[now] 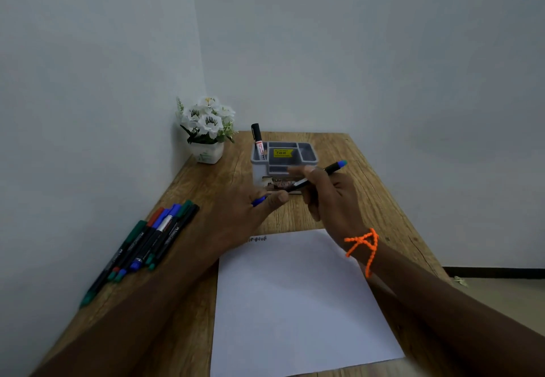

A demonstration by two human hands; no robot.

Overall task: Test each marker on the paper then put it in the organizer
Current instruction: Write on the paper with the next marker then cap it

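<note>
- marker [320, 174] with a blue end, tilted, above the table just near of the organizer [283, 158].
- right hand [330, 199] grips its barrel; left hand [250, 202] pinches a blue cap [259, 200].
- paper [298, 303] lies near; spare markers [147, 247] left; flowers [206, 123] far left.

One view only, head-mounted and wide-angle, looking forward and steeply down along both forearms onto the wooden table [368, 170], which runs away from the wearer into a room corner. The paper [295, 303] sits close under the lens at bottom centre, the organizer [284, 155] farther off at mid-frame, and bare walls fill the whole upper half.
</note>
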